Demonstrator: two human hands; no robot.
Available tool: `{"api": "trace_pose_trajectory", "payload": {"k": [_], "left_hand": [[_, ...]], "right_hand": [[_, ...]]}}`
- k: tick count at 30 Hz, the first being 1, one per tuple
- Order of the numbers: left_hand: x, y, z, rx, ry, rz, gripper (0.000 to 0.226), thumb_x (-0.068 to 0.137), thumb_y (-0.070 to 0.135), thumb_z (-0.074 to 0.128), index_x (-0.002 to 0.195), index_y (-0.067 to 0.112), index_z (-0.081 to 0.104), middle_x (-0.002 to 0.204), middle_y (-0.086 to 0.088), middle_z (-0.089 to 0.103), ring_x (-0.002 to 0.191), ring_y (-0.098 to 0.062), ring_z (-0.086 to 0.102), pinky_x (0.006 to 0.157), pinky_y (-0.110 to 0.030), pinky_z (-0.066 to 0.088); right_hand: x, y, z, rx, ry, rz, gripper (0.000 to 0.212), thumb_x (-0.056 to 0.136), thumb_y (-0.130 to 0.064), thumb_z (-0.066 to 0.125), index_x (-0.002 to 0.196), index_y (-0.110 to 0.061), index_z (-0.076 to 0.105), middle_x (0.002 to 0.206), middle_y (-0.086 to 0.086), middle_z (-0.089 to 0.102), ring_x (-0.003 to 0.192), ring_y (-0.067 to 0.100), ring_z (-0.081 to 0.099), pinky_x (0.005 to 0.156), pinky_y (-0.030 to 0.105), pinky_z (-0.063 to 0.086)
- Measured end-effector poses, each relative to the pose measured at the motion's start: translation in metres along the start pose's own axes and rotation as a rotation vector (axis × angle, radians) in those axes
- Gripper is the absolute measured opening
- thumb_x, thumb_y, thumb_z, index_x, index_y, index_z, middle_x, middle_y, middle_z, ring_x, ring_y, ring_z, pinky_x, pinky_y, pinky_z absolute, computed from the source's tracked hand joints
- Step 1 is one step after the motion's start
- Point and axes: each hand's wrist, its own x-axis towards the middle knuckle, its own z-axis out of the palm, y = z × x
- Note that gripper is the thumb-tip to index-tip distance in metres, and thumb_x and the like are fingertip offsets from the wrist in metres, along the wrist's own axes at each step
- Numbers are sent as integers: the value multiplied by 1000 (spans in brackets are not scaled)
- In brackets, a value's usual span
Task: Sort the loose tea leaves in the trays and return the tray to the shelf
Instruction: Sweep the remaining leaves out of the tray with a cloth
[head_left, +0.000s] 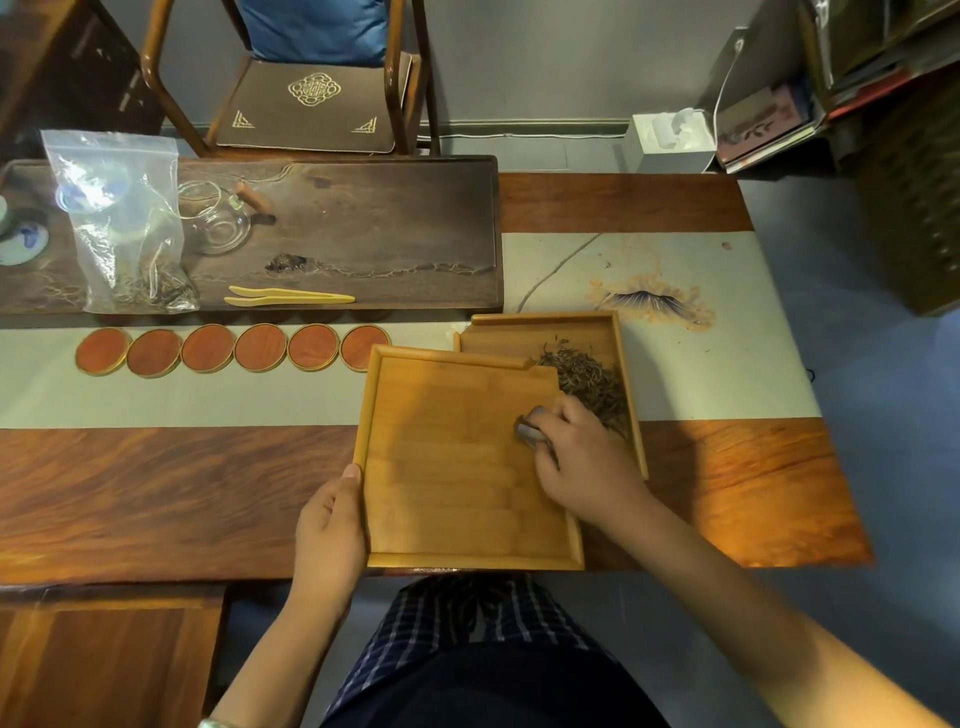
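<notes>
Looks like the sweeping step: right hand (582, 467) grips a small brush (531, 428), tea leaves (587, 382) just beyond it. Left hand (332, 525) holds the near tray (470, 561) by its edge. Next up, probably nudging stragglers over.

We are in a tea room: a carved wooden tea tray (363, 228), glass pitcher (215, 218), bamboo tongs (288, 297) and six round coasters (234, 348).

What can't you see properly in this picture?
All in the head view:
- The small dark thing in the right hand: blurred and wrapped by fingers.
- The lower tray: partly covered by the upper tray.
- Cups behind the plastic bag: hazy through it.
- The shelf: out of frame.
</notes>
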Motion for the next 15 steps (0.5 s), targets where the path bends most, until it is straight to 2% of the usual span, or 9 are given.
{"api": "trace_pose_trajectory", "payload": {"k": [2, 7, 11, 13, 15], "left_hand": [[0, 0, 1, 2, 2, 10, 50, 103, 32, 39, 55, 18, 36, 45, 12, 40, 42, 1, 37, 42, -12, 30], [-3, -4, 2, -2, -31, 20, 49, 103, 29, 39, 56, 18, 32, 44, 14, 37, 42, 0, 33, 41, -13, 28], [-5, -4, 4, -31, -44, 1, 48, 103, 29, 39, 56, 20, 37, 45, 15, 42, 43, 1, 38, 43, -10, 31], [-4, -3, 3, -25, -51, 4, 48, 103, 28, 38, 56, 22, 39, 46, 15, 44, 43, 1, 39, 43, -11, 32], [-3, -2, 4, -6, -54, 0, 48, 104, 29, 38, 56, 22, 39, 45, 15, 45, 43, 1, 39, 43, -11, 31]], "right_hand": [[2, 7, 3, -8, 46, 79, 28, 93, -14, 50, 119, -9, 58, 95, -1, 38, 84, 11, 40, 69, 21, 33], [13, 22, 5, 17, 59, 179, 31, 95, -17, 50, 124, -9, 56, 100, 4, 44, 85, 16, 47, 70, 24, 37], [26, 34, 2, 101, 76, 231, 31, 96, -24, 46, 125, -13, 53, 100, 0, 41, 82, 13, 43, 68, 25, 33], [32, 39, 0, 122, 57, 235, 25, 97, -25, 46, 117, -14, 55, 98, 1, 43, 83, 15, 44, 67, 26, 30], [36, 44, -2, 160, 103, 245, 12, 96, -23, 47, 98, -16, 56, 92, 3, 46, 84, 18, 45, 64, 25, 28]]}}
